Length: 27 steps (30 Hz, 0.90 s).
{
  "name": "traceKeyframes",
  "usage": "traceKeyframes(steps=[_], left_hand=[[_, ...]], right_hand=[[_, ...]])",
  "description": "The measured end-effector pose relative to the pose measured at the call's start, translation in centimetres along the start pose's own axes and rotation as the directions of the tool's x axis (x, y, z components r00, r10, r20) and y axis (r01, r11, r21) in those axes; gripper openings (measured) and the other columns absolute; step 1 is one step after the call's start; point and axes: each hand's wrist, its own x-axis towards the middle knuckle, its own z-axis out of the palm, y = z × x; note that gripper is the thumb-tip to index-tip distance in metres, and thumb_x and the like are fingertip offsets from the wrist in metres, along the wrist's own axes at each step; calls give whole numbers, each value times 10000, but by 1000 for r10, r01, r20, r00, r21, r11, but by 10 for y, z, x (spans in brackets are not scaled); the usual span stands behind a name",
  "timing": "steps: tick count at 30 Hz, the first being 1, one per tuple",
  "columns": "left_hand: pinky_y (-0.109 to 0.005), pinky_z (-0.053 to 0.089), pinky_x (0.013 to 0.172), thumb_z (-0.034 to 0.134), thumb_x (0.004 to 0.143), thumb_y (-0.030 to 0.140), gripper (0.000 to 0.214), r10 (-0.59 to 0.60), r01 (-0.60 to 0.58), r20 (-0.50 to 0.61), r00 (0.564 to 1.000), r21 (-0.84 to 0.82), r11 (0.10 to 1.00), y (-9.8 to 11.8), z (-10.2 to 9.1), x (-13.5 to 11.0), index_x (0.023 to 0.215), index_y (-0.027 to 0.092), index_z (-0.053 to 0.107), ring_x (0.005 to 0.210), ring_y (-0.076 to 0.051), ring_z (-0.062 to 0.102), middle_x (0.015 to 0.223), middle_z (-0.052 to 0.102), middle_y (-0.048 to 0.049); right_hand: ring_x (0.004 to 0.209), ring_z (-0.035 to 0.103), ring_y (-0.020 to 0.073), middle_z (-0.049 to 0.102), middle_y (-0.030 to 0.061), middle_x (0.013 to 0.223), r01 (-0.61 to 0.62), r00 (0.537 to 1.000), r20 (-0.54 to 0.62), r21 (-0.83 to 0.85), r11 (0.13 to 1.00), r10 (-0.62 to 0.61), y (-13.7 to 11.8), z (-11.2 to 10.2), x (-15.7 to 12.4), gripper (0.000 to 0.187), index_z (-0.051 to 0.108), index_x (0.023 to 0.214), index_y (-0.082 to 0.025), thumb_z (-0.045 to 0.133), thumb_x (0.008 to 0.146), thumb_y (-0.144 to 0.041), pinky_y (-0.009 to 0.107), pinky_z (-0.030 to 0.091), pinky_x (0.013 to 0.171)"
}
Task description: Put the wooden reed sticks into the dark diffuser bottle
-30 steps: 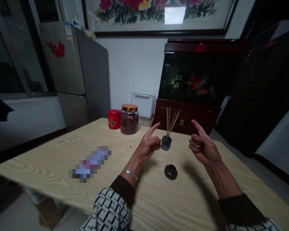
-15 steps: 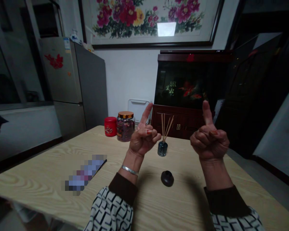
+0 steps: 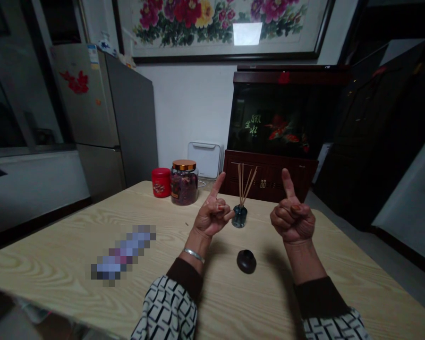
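Above the table, my left hand (image 3: 212, 215) holds up its index finger, the other fingers folded in; a silver bangle circles its wrist. My right hand (image 3: 292, 222) makes the same shape, index finger upright and the rest curled. Nothing shows in either hand. Between them stands a reed diffuser (image 3: 239, 216), a dark glass bottle with several thin sticks; my left hand is nearest it and partly overlaps its edge in view. Closer to me, a small dark rounded object (image 3: 246, 261) with a raised neck lies on the wooden table (image 3: 230, 302).
A red canister (image 3: 161, 182) and a copper-lidded jar (image 3: 184, 184) of dried purplish contents stand at the back left. A blurred-out flat object (image 3: 123, 255) lies at left. Behind the table are a fridge (image 3: 92, 104), a white appliance (image 3: 204, 159) and a dark red fish-tank cabinet (image 3: 265, 172).
Both hands have sunk a little, and my right hand has shifted left, closer to my left hand. The finger shapes stay the same. The camera view has tilted slightly.
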Motion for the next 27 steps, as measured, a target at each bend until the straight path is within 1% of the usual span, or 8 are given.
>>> traceKeyframes(steps=[4, 7, 10, 11, 13, 19, 24, 27], left_hand=[[-224, 240, 519, 690, 696, 129, 939, -15, 14, -26, 1000, -29, 999, -3, -13, -6, 1526, 281, 278, 443, -57, 210, 501, 240, 135], [-216, 316, 555, 721, 757, 262, 838, -97, 105, -129, 987, 57, 993, -15, -38, -13, 1501, 241, 337, 528, -66, 410, 608, 450, 88], [-212, 373, 583, 791, 683, 302, 754, -129, 261, -393, 911, 303, 917, -42, -74, -18, 1367, 200, 489, 681, -94, 560, 876, 622, -12], [-211, 369, 573, 802, 661, 313, 696, -97, 302, -475, 874, 377, 876, -53, -85, -19, 1290, 172, 539, 670, -95, 561, 878, 626, -19], [-211, 354, 562, 799, 654, 313, 568, -40, 358, -549, 835, 487, 796, -73, -103, -21, 1156, 141, 598, 604, -83, 518, 772, 595, 10], [-228, 401, 637, 664, 745, 160, 340, 17, 335, -420, 907, 748, 573, -96, -116, -24, 1081, 145, 614, 651, -82, 504, 781, 565, 15], [-364, 461, 920, 817, 638, 227, 752, 45, 271, -336, 941, 826, 495, -93, -110, -29, 1319, 196, 501, 1102, -225, 546, 1223, 564, -115], [-428, 424, 1009, 871, 585, 289, 930, -67, 228, -226, 972, 828, 513, -93, -101, -32, 1401, 183, 437, 1198, -287, 516, 1315, 541, -152]], right_hand=[[438, 32, 77, 184, -126, 526, -24, 1000, -1, 12, 1000, 24, 9, -11, 3, 724, 444, 1449, -382, 606, 748, -304, 155, 114, 364], [457, 268, 74, 370, -86, 579, -159, 984, -96, -121, 980, 148, 34, -33, 11, 545, 584, 1318, -294, 626, 779, -363, 161, 249, 415], [709, 564, 129, 617, 28, 861, -367, 911, -358, -470, 803, 206, 77, -62, 25, 436, 647, 1137, -220, 675, 759, -435, 229, 425, 574], [832, 607, 175, 646, 69, 973, -420, 889, -416, -577, 700, 191, 93, -71, 30, 473, 633, 1134, -212, 691, 740, -465, 267, 460, 643], [1023, 593, 250, 628, 129, 1124, -446, 877, -453, -638, 628, 161, 124, -83, 40, 596, 597, 1166, -191, 761, 662, -465, 338, 479, 767], [972, 602, 269, 657, 66, 989, -316, 947, -298, -778, 544, 124, 176, -88, 60, 575, 591, 1084, -205, 776, 617, -486, 429, 456, 893], [949, 614, 278, 664, 63, 960, -274, 961, -228, -854, 442, 154, 166, -78, 35, 511, 604, 1046, -210, 753, 650, -497, 445, 458, 907], [1064, 609, 276, 661, 95, 1127, -260, 961, -173, -825, 502, 214, 153, -59, 14, 576, 607, 1149, -204, 732, 704, -548, 409, 459, 945]])
